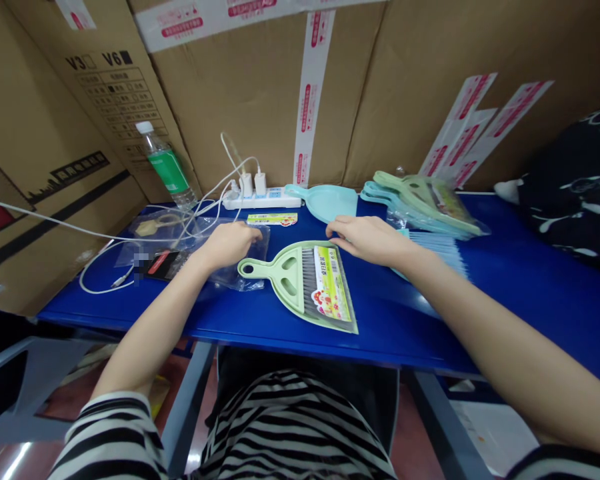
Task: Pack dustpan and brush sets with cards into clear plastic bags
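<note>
A light green dustpan [285, 275] lies on the blue table before me, its handle to the left. A grey-bristled brush [310, 277] is nested in it, with a yellow-green printed label [331, 283] on top. My left hand [230, 243] is over a clear plastic bag [253, 273], left of the dustpan, its fingers curled closed on the film. My right hand [363, 237] is at the dustpan's far right corner, thumb and fingers slightly apart, holding nothing. Whether the thumb touches the rim is unclear. A blue-bristled brush [437, 248] lies partly behind my right forearm.
A light blue dustpan [330, 202] lies at the back, beside a power strip [275, 199] with white cables. Several bagged dustpans [425, 200] are stacked at back right. A water bottle [169, 170] leans against the cardboard [260, 100]. A printed label card [273, 219] lies behind the green dustpan.
</note>
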`<action>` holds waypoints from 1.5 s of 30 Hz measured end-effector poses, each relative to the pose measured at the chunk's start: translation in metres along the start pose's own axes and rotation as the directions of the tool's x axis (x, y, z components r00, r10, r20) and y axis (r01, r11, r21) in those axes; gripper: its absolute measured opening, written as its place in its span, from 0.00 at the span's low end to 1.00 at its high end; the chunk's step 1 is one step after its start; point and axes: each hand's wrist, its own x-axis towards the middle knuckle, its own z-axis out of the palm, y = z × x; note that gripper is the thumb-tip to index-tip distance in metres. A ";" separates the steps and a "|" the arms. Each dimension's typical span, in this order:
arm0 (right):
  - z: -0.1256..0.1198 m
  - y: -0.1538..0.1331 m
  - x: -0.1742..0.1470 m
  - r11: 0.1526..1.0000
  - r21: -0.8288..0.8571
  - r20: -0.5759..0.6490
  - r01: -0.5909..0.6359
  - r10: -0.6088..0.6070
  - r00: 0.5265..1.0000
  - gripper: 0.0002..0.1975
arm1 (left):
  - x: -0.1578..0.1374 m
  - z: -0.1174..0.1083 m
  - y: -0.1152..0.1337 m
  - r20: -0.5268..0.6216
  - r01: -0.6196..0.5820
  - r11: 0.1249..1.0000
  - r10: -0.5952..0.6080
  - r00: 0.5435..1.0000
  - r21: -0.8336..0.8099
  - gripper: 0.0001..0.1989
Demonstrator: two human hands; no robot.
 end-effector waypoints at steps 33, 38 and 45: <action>0.009 0.008 0.006 0.960 0.272 0.120 -0.064 0.032 0.992 0.17 | -0.003 -0.004 0.006 0.059 0.154 0.981 -0.162 0.985 0.113 0.20; 0.006 0.005 0.004 0.953 0.287 0.157 -0.091 0.046 0.986 0.17 | -0.003 -0.003 0.005 0.037 0.161 0.982 -0.165 0.986 0.099 0.21; 0.005 0.002 0.004 0.970 0.234 0.143 -0.068 0.035 0.989 0.15 | -0.003 -0.004 0.005 0.038 0.169 0.981 -0.173 0.984 0.092 0.21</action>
